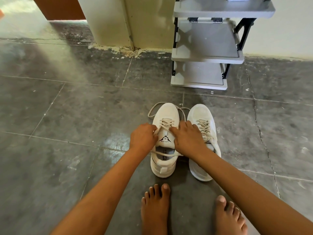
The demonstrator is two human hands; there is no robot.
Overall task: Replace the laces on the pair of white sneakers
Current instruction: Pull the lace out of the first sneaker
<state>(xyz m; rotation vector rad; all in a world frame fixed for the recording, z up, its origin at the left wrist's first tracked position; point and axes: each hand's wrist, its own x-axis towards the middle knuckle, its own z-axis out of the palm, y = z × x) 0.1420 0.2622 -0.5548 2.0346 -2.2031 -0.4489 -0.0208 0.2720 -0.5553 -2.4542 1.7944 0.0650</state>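
Fingers of the left hand are curled in tight at the edge of the eyelet row of one white sneaker, pinching a strand of its beige lace that runs straight from the crossings into the grip. The right hand lies on the other side of the same row, its fingers bent and spread, the index tip touching the lace. Whether this hand has hold of the strand cannot be told from here. Between the two sets of fingers sits the tongue with a black logo. Beyond the fingers, loose loops of the lace trail round the toe onto the grey tiled floor. On the near side of them, another slack stretch crosses the open mouth of the shoe. Just beside the right hand's fingers, partly under its wrist, stands the second sneaker, touching the first along the side and laced up its front. Both shoes point away from the person. Near the wrists, toward the person, two bare feet stand on the floor. Well beyond the fingers, past the toes of the shoes, a grey shelf rack stands against the wall.
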